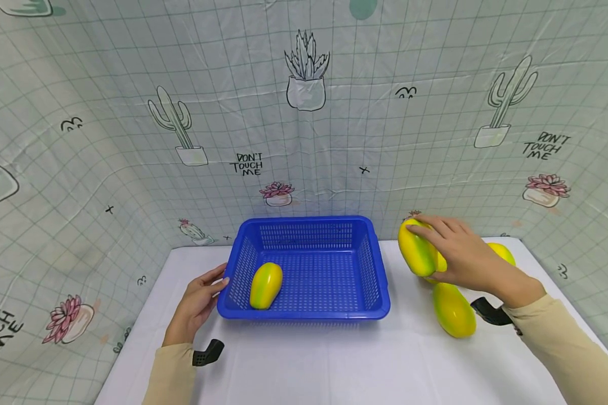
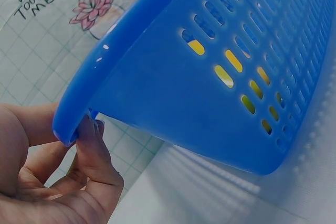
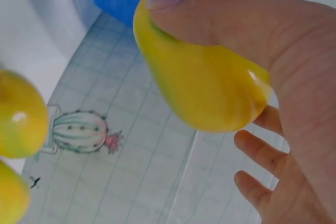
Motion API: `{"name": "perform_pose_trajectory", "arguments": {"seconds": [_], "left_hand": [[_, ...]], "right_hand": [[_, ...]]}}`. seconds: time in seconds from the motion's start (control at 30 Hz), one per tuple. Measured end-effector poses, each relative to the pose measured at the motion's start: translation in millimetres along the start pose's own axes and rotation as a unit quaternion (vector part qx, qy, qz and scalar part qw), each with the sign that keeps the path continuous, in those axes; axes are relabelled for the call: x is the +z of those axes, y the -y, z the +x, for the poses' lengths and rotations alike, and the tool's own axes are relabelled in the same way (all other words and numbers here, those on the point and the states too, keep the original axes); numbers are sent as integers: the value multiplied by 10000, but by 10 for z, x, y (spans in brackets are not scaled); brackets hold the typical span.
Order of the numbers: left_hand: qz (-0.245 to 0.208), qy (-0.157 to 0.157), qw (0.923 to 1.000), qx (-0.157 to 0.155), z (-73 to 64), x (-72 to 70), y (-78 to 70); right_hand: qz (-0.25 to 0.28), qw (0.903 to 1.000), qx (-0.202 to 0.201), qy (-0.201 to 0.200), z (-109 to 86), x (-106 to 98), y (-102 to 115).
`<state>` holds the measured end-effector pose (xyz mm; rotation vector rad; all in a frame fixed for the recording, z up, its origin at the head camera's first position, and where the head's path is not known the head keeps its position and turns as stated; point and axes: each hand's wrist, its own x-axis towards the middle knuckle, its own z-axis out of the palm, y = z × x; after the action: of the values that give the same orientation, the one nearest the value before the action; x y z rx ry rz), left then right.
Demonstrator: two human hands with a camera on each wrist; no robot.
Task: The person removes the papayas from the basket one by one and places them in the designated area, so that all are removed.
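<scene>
A blue plastic basket (image 1: 304,315) with slotted walls stands on the white table. One yellow-green mango (image 1: 266,286) lies inside it, toward the left. At the basket's left rim, my left hand (image 1: 195,304) pinches the edge between thumb and fingers, as the left wrist view shows. My right hand (image 1: 458,250) grips another mango (image 3: 205,82), raised to the right of the basket, with the thumb across it. Under that hand lies a mango (image 1: 454,310), with a second mango (image 1: 501,253) farther right, partly hidden by the wrist. One more peeks out behind the held one.
The white-covered table (image 1: 304,365) runs up to a gridded cloth backdrop (image 1: 344,140) printed with potted plants, which rises behind and at both sides. Each wrist carries a black camera mount, such as the left mount (image 1: 210,352).
</scene>
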<state>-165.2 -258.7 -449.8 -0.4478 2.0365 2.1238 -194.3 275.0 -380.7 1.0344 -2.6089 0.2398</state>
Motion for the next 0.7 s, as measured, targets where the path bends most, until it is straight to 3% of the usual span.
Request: {"name": "perform_pose_trajectory", "arguments": {"seconds": [0.7], "left_hand": [[-32,14,10000,-32,-7,6,-15]], "right_hand": [[11,9977,530,-413,-725,3,-305]]}}
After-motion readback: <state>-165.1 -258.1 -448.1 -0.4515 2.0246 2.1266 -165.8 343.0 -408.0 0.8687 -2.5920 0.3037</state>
